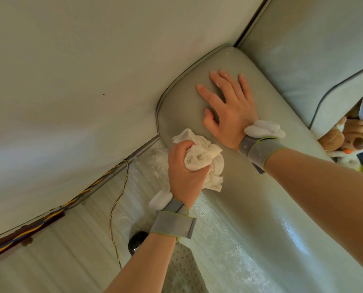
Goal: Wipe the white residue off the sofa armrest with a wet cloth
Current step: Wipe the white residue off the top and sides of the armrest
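The pale green leather sofa armrest [182, 98] runs from the lower right up to the wall corner. My left hand [184, 172] grips a bunched white cloth [206, 159] and holds it against the armrest's left edge. Flat on the armrest top, just beyond the cloth, lies my right hand [229, 104] with its fingers spread. White speckled residue [237, 246] shows on the armrest's near side face below the cloth. Both wrists wear grey straps.
A pale wall [70, 81] stands close on the left. Yellow and blue cables [117, 199] run along the skirting and down the floor gap. A black round object [137, 242] lies on the floor. The sofa back cushion [313, 49] and plush toys [349, 136] are at right.
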Available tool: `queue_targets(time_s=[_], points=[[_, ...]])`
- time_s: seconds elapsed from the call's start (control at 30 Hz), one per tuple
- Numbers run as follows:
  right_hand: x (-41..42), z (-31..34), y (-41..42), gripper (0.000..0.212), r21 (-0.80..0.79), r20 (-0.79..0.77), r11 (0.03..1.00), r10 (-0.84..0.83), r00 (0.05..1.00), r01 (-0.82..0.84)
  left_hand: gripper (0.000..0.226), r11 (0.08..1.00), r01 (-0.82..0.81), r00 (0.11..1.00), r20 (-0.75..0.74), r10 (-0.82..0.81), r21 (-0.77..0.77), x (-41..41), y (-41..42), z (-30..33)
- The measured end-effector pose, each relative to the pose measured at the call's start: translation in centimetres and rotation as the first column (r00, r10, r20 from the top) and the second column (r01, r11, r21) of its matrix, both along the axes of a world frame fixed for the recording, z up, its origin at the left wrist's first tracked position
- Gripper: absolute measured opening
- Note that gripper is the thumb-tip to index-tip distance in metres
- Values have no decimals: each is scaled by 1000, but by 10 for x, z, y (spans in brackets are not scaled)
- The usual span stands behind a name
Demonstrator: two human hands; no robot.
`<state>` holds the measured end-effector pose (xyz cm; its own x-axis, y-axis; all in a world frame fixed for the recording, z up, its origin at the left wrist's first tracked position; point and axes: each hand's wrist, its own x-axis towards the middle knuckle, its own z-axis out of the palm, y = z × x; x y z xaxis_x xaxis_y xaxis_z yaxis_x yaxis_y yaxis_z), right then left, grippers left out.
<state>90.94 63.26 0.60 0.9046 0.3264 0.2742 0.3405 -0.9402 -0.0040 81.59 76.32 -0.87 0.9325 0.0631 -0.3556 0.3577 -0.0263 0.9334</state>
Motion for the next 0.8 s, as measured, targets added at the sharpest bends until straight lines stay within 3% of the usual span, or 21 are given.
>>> queue_targets(time_s=[0.2, 0.53, 0.8], points=[[-1, -1, 0, 46, 4, -9, 1000, -6, 1000, 6, 38, 998, -57, 998, 20, 57, 28, -2, 1, -5], [-4, 5, 1, 46, 9, -48, 1000, -23, 999, 24, 44, 990, -102, 975, 209, 81, 95, -5, -10, -15], [-3, 22, 5, 50, -15, -288, 998, -60, 956, 58, 38, 973, -207, 955, 236, 179, 99, -14, -20, -20]])
